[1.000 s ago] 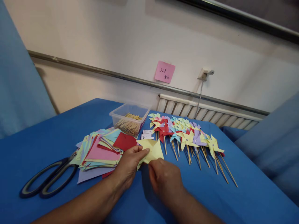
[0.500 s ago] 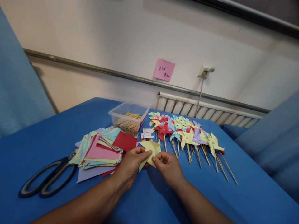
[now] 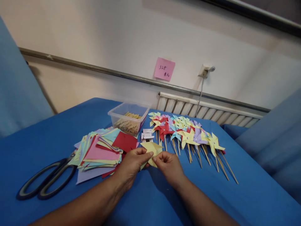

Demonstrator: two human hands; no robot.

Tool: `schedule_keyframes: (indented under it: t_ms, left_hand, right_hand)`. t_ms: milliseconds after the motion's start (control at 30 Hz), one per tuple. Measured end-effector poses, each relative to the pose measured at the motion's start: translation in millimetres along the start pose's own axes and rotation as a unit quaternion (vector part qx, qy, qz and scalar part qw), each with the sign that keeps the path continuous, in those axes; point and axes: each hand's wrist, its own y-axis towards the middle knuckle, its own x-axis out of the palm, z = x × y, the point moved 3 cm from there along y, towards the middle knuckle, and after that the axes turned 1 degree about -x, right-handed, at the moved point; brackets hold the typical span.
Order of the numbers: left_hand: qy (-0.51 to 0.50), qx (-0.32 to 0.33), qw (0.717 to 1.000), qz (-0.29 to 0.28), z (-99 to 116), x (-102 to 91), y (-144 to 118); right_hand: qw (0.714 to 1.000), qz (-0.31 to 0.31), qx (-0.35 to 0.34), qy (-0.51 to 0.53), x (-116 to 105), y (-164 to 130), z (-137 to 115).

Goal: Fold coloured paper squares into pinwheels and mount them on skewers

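Between both hands is a yellow paper pinwheel (image 3: 150,146), its corners folded in toward the middle and no stick visible on it. My left hand (image 3: 135,160) pinches it from the left, thumb pressed near the centre. My right hand (image 3: 168,164) grips its right lower side between thumb and fingers; whether a pin is in those fingers is hidden. Just behind the paper stand small white boxes (image 3: 147,136). To the left lies a stack of coloured paper squares (image 3: 101,153), with a red sheet (image 3: 124,142) on top.
Black-handled scissors (image 3: 50,179) lie left of the stack. A clear plastic box (image 3: 115,116) holds many wooden sticks (image 3: 130,122). Finished pinwheels on sticks (image 3: 188,138) lie in rows at the right on the blue table cover (image 3: 204,204). Behind are a radiator (image 3: 178,106) and a wall.
Both hands keep nearly the same hold on the yellow paper. My right thumb has pressed slightly further in toward its centre. The whole view has shifted a little.
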Motion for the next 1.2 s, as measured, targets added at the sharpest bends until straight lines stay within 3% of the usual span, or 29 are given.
schedule_keyframes:
  t_ms: [1200]
  left_hand:
    - [0.047, 0.004, 0.999, 0.019, 5.9, 1.1, -3.7]
  right_hand:
    - [0.999, 0.018, 0.017, 0.04, 1.1, -3.9, -2.8]
